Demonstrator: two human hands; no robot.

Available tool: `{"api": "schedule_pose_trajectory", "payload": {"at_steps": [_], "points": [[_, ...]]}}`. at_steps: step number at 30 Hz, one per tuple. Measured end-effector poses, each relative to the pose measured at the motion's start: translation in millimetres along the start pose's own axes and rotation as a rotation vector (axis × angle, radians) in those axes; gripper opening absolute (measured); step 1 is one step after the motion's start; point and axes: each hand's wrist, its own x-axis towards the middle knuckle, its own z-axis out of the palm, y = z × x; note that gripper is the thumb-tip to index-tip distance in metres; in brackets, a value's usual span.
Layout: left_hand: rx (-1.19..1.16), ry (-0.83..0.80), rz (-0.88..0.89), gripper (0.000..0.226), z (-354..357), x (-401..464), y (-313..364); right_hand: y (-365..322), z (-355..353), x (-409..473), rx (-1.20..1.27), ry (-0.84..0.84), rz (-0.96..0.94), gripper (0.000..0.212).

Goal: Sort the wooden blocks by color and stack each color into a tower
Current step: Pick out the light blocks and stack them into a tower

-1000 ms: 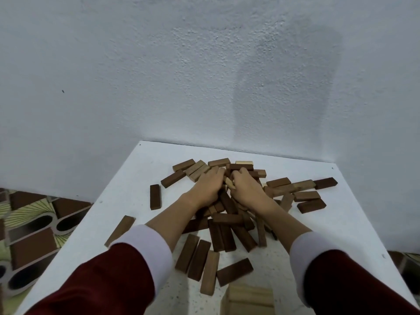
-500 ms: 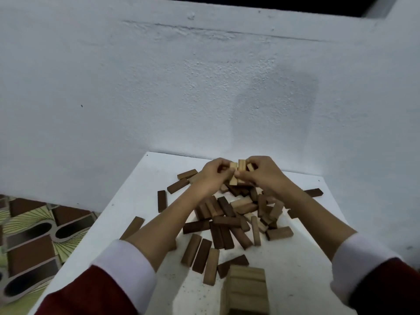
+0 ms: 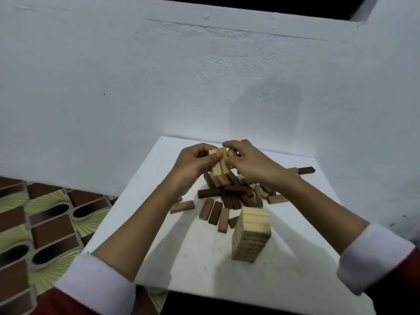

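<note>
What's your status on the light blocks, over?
Both hands, left hand and right hand, grip light blocks above pile. Light tower standing. Nothing blocking.

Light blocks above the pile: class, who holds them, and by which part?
Both hands share the grip: the left hand holds the bundle of light blocks by its left side, the right hand by its top and right side.

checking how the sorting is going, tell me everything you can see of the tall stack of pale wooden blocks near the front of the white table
The tall stack of pale wooden blocks stands upright on the white table, nearer the person than the loose pile of brown blocks. It is light, unpainted-looking wood, built in many thin layers; the top layer shows long blocks lying side by side. Its sides look even and it does not lean. Neither hand touches it, and it stands apart from the pile.
</note>
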Motion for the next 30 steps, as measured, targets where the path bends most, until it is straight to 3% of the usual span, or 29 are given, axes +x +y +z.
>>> {"api": "schedule_pose_trajectory", "payload": {"at_steps": [3, 8, 12, 17, 23, 30], "points": [[-0.032, 0.037, -0.012, 0.002, -11.6, -25.8, -9.6, -5.7, 19.5, -14.0, 0.016, 0.009, 0.020, 0.043], [0.162, 0.101, -0.153, 0.008, -35.9, -55.0, -49.4, -3.7, 73.1, -44.7, 0.113, 0.190, -0.130, 0.051], [0.355, 0.053, -0.142, 0.015, -50.7, -72.4, -83.3, 20.0, 128.9, -64.1, 0.264, 0.198, 0.020, 0.036], [0.710, 0.083, -0.140, 0.014, -51.2, -81.2, -112.0, 58.9, 180.2, -74.8, 0.154, 0.286, 0.145, 0.025], [0.779, 0.022, -0.076, 0.008, -55.7, -79.4, -120.8, 78.8, 196.5, -68.0, 0.043, 0.285, 0.170, 0.034], [0.736, 0.095, 0.001, 0.015, -58.0, -84.3, -130.3, 90.6, 200.5, -58.6, 0.039, 0.369, 0.123, 0.034]]}}
